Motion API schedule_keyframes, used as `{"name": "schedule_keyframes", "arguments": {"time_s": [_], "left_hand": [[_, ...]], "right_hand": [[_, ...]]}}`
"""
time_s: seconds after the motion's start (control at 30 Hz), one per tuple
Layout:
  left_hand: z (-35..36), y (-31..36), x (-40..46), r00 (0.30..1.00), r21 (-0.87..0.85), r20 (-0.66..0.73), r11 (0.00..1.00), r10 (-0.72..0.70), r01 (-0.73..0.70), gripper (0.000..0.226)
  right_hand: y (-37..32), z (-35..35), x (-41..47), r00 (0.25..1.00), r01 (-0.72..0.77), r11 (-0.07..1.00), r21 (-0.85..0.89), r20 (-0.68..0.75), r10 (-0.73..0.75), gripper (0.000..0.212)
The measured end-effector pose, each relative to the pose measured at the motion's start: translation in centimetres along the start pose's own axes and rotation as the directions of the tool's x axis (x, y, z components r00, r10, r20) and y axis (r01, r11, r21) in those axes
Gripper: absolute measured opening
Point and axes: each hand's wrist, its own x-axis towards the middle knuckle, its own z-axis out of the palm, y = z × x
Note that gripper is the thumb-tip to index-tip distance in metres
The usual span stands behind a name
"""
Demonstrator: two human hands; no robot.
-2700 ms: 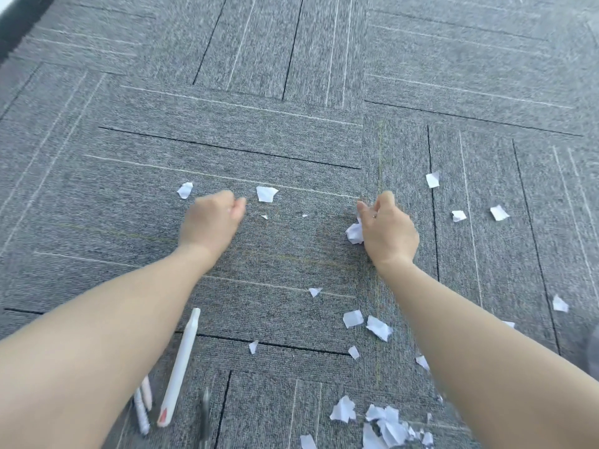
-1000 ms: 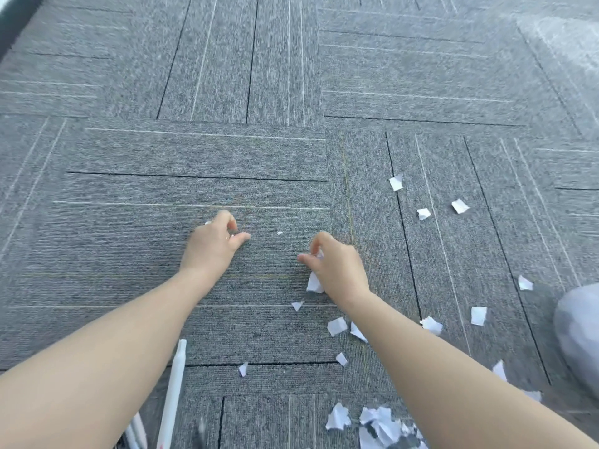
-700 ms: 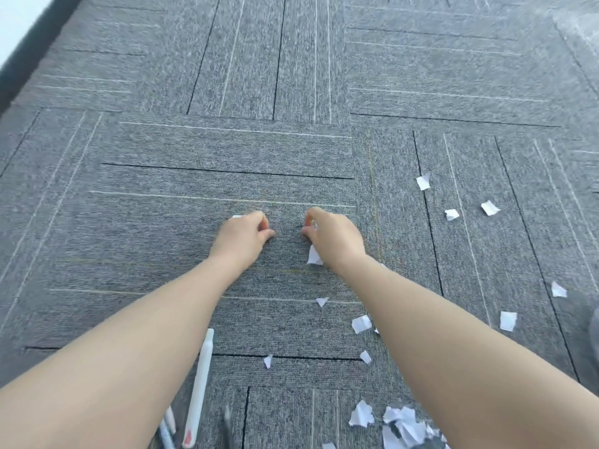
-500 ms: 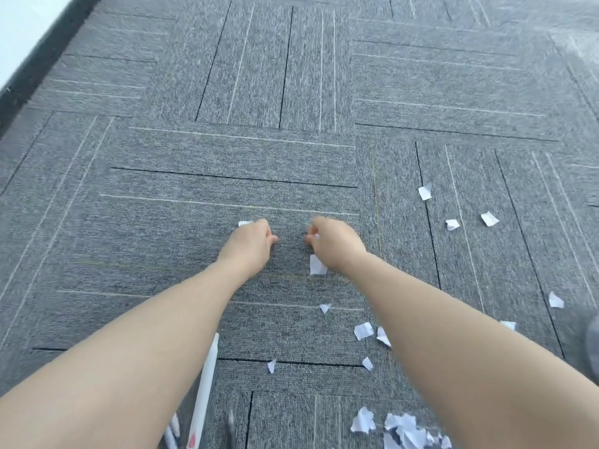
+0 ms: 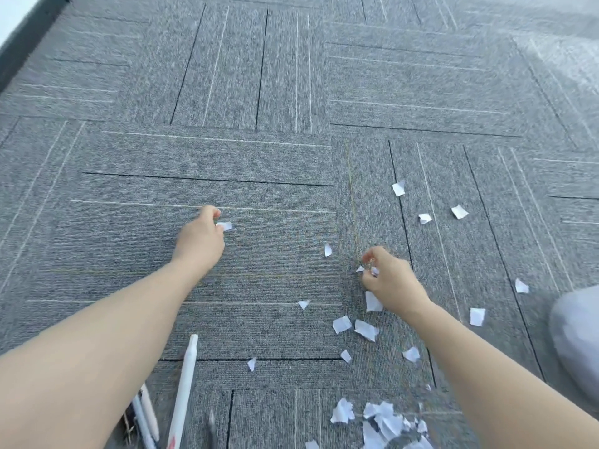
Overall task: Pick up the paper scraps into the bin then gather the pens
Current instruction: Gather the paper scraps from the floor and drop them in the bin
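Observation:
White paper scraps lie scattered over the grey carpet. My left hand [image 5: 201, 239] is stretched forward and pinches a small scrap [image 5: 225, 226] at its fingertips. My right hand [image 5: 390, 281] hovers low over the floor, fingers curled round small scraps [image 5: 373, 270], with a larger piece [image 5: 372, 301] sticking out under the palm. One scrap [image 5: 328, 250] sits between the hands. Several more lie to the right [image 5: 398, 188] and in a pile [image 5: 382, 419] near me. A white pen [image 5: 184, 390] lies by my left forearm, with other pens [image 5: 146, 419] beside it.
A pale grey rounded object [image 5: 577, 345] shows at the right edge; I cannot tell what it is. A dark skirting and white wall [image 5: 19, 34] run along the top left corner. The carpet tiles [image 5: 227, 76] stretch away ahead.
The hands were close together at the middle; they have drawn apart. The left hand now shows a scrap at its fingertips, and the right hand has moved right and back.

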Motion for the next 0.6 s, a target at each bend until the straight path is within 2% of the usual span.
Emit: {"name": "schedule_keyframes", "arguments": {"time_s": [0.17, 0.3, 0.4, 0.5, 0.6], "left_hand": [[0.1, 0.7, 0.0, 0.997, 0.119, 0.029, 0.990, 0.067, -0.070, 0.011], [-0.4, 1.2, 0.2, 0.997, 0.154, 0.077, 0.988, 0.019, -0.031, 0.010], [-0.1, 2.8, -1.5, 0.986, 0.056, 0.154, 0.996, 0.059, -0.068, 0.014], [1.9, 6.0, -4.4, 0.938, -0.081, 0.257, 0.973, 0.232, -0.218, 0.015], [4.5, 9.6, -5.8, 0.880, -0.121, 0.334, 0.942, 0.337, -0.314, 0.013]], "right_hand": [[-0.9, 0.1, 0.4, 0.999, 0.048, 0.987, -0.154, -0.017, -0.051, 0.007], [-1.6, 0.1, 0.7, 0.999, 0.023, 0.981, -0.194, 0.029, -0.018, 0.009], [-1.8, 0.5, 0.7, 0.999, -0.026, 0.997, -0.078, 0.034, 0.029, 0.012], [-1.2, 1.1, 0.4, 0.996, -0.077, 0.992, 0.097, -0.047, 0.081, 0.014], [-0.2, 0.1, -0.5, 0.982, -0.136, 0.972, 0.191, -0.106, 0.158, 0.012]]}}
